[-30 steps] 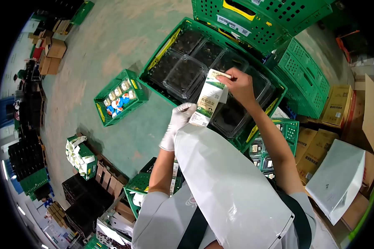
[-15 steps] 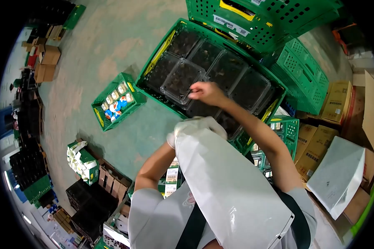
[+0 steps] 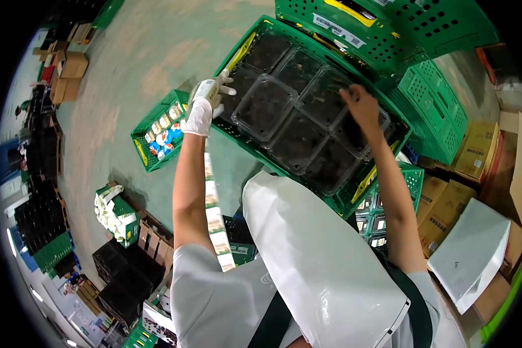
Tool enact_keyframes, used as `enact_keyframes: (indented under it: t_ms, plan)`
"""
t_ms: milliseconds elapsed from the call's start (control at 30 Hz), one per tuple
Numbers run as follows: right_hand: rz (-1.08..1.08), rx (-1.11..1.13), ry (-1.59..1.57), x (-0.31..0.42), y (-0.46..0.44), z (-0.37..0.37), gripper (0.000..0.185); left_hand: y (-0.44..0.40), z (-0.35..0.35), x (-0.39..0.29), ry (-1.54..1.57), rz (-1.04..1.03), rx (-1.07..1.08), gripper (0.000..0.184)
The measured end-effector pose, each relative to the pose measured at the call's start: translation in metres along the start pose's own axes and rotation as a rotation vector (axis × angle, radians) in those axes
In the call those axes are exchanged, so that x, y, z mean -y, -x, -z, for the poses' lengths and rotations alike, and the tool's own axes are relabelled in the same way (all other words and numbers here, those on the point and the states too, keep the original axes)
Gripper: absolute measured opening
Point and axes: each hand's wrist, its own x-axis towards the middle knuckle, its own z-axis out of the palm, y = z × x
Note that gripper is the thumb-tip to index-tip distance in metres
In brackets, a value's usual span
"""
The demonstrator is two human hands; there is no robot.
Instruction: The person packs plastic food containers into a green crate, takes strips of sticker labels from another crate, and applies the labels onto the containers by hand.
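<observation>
My left hand [image 3: 202,110], in a white glove, is by the left rim of a large green crate [image 3: 246,148]. It grips a strip of labels [image 3: 213,203] that hangs down past my forearm; some fingers point out over the crate. Inside the crate, clear plastic boxes [image 3: 265,110] with dark contents stand in rows, one raised on top of others. My bare right hand [image 3: 362,110] is over the boxes at the right side, fingers bent together and slightly blurred. Whatever lies between those fingertips is too small to make out.
Green crates [image 3: 435,110] stand behind and to the right. A smaller green crate [image 3: 148,153] with packages sits on the floor at left. Cardboard boxes [image 3: 475,151] and a white foam box [image 3: 470,255] are at my right. A white sheet-like apron [image 3: 330,261] covers my front.
My left hand has moved from near my body up and left to the crate's rim, drawing out the label strip. My right hand has shifted right, from the raised box to the right-hand boxes.
</observation>
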Motion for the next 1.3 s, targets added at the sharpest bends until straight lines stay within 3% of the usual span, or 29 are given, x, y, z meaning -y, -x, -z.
enact_keyframes:
  t_ms: [33,100,167,200,233,300,333,367,433,567,667,767,833,900,967,1000,1067,1100,1200,1233,1300]
  plan:
    - [0.007,-0.041,0.125,-0.014,-0.013,0.006,0.060,-0.026,0.001,0.009,-0.120,0.057,-0.051,0.054]
    - [0.044,-0.134,0.292,-0.037,-0.029,0.000,0.071,-0.045,-0.008,0.029,-0.251,-0.134,-0.039,0.057]
    - [-0.116,0.137,0.446,-0.042,-0.037,-0.001,0.079,-0.048,-0.024,0.027,-0.779,-0.125,0.007,0.052]
    - [-0.120,0.181,0.482,-0.049,-0.041,-0.010,0.086,-0.039,-0.033,0.027,-0.768,-0.061,0.130,0.055]
    - [-0.138,0.176,0.484,-0.051,-0.041,-0.016,0.086,-0.038,-0.036,0.035,-0.795,-0.130,0.146,0.058]
    - [-0.174,0.199,0.276,-0.052,-0.040,-0.026,0.087,-0.024,-0.051,0.024,-0.763,-0.166,0.172,0.055]
    - [-0.102,0.096,0.289,-0.052,-0.035,-0.031,0.080,-0.024,-0.055,0.033,0.059,-0.119,0.165,0.050]
    - [-0.122,0.092,0.290,-0.053,-0.031,-0.033,0.080,-0.028,-0.054,0.038,0.050,-0.116,0.184,0.050]
    - [0.023,0.077,0.425,-0.052,-0.023,-0.032,0.072,-0.028,-0.056,0.040,-0.287,-0.135,0.144,0.044]
    - [0.099,-0.044,0.369,-0.037,-0.002,-0.002,0.063,0.000,-0.066,0.023,-0.029,-0.059,0.174,0.041]
    - [0.102,-0.013,0.151,-0.027,0.024,0.026,0.056,-0.001,-0.061,0.018,-0.291,-0.050,0.236,0.030]
    - [0.100,-0.130,0.075,-0.017,0.053,0.060,0.049,0.010,-0.083,-0.016,-0.328,-0.117,0.320,0.026]
    - [0.170,-0.282,0.046,-0.021,0.077,0.086,0.041,0.016,-0.101,-0.037,-0.407,-0.131,0.247,0.030]
    - [0.111,-0.412,-0.095,-0.028,0.105,0.119,0.041,0.042,-0.137,-0.057,-0.077,-0.195,0.235,0.034]
    - [-0.066,-0.466,-0.206,-0.034,0.139,0.162,0.040,0.049,-0.160,-0.088,-0.460,-0.124,0.199,0.039]
    - [-0.098,-0.532,-0.240,-0.043,0.157,0.179,0.039,0.091,-0.199,-0.107,-0.295,-0.185,0.174,0.038]
    - [-0.226,-0.626,-0.362,-0.066,0.199,0.215,0.037,0.077,-0.243,-0.089,-0.248,-0.258,0.254,0.037]
    - [-0.203,-0.698,-0.298,-0.087,0.221,0.226,0.037,0.072,-0.267,-0.085,-0.193,-0.314,0.318,0.036]
    - [-0.403,-0.718,-0.185,-0.137,0.298,0.259,0.033,0.128,-0.374,-0.101,-0.345,-0.200,0.559,0.028]
    - [-0.453,-0.720,-0.124,-0.154,0.324,0.265,0.033,0.135,-0.412,-0.084,-0.350,-0.349,0.653,0.027]
    - [-0.530,-0.706,0.018,-0.186,0.374,0.266,0.034,0.154,-0.489,-0.042,-0.384,-0.456,0.692,0.030]
